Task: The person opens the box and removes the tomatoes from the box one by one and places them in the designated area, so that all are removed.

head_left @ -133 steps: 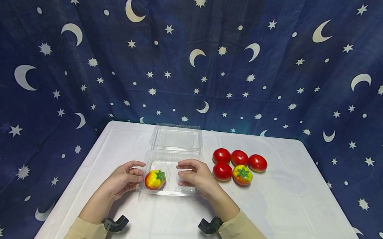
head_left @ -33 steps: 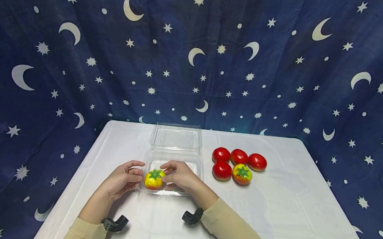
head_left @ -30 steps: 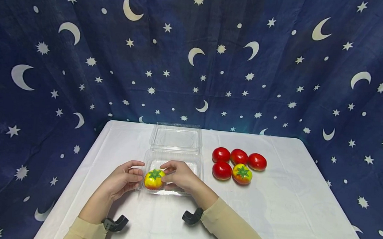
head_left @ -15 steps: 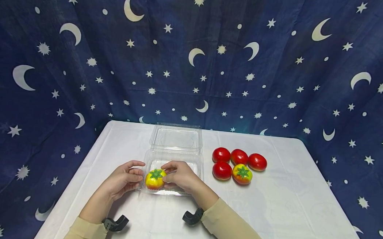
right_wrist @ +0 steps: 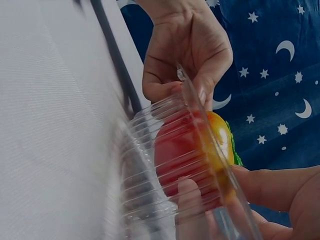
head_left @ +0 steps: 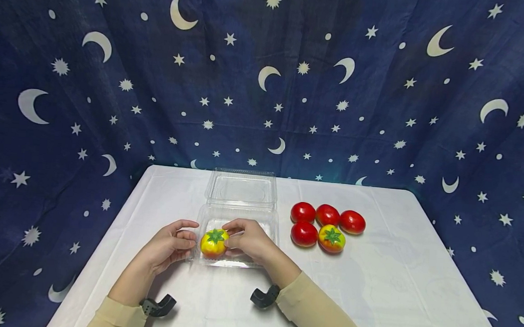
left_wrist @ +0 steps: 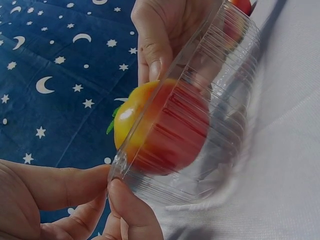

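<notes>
A clear plastic clamshell box (head_left: pixel 238 263) lies with its lid (head_left: pixel 241 190) folded back on the white table. My left hand (head_left: pixel 171 245) pinches the box's left rim between thumb and fingers, as the left wrist view shows. Inside the left part of the box is a yellow-and-red tomato (head_left: pixel 214 244), green leaf top facing up. My right hand (head_left: pixel 249 242) reaches over the box and grips this tomato from its right side. Through the ribbed wall, the right wrist view shows the tomato (right_wrist: pixel 180 150) with fingers (right_wrist: pixel 189 195) against it.
Right of the box several glossy red tomatoes (head_left: pixel 304 234) sit close together, with one yellow-red tomato (head_left: pixel 331 239) showing its green leaf top. A dark blue cloth (head_left: pixel 267 84) with moons and stars hangs behind the table (head_left: pixel 371 290).
My right hand has come left and taken hold of the tomato, which has turned leaf side up. Lately the tomato has shifted slightly right and up. The left hand stays on the rim.
</notes>
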`<state>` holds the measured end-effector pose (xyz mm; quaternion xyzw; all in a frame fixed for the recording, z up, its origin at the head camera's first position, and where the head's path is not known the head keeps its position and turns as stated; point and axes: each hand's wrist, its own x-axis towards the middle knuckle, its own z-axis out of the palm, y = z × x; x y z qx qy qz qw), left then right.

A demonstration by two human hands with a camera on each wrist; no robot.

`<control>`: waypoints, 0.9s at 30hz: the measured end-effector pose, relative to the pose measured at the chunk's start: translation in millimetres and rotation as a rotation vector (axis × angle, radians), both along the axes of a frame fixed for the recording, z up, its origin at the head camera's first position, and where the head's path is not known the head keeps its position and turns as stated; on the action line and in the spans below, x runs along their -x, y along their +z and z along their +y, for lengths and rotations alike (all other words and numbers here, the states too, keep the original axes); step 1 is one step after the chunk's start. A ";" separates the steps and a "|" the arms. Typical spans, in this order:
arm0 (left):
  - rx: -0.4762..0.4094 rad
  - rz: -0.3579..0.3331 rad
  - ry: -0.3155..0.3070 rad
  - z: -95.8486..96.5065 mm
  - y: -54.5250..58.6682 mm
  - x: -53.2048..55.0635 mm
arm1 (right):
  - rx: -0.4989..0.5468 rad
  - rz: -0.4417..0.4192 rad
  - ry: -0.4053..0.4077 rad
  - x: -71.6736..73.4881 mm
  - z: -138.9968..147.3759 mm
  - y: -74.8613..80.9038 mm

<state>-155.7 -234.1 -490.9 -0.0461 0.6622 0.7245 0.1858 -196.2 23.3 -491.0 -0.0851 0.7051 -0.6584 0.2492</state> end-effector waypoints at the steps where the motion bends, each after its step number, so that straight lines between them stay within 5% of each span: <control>1: 0.000 -0.002 0.002 0.0 -0.1 -0.1 | 0.003 -0.001 -0.005 0.0 0.4 0.2; 27: 0.025 -0.010 0.004 0.0 0.3 1.1 | 0.038 0.027 -0.051 1.8 22.3 21.9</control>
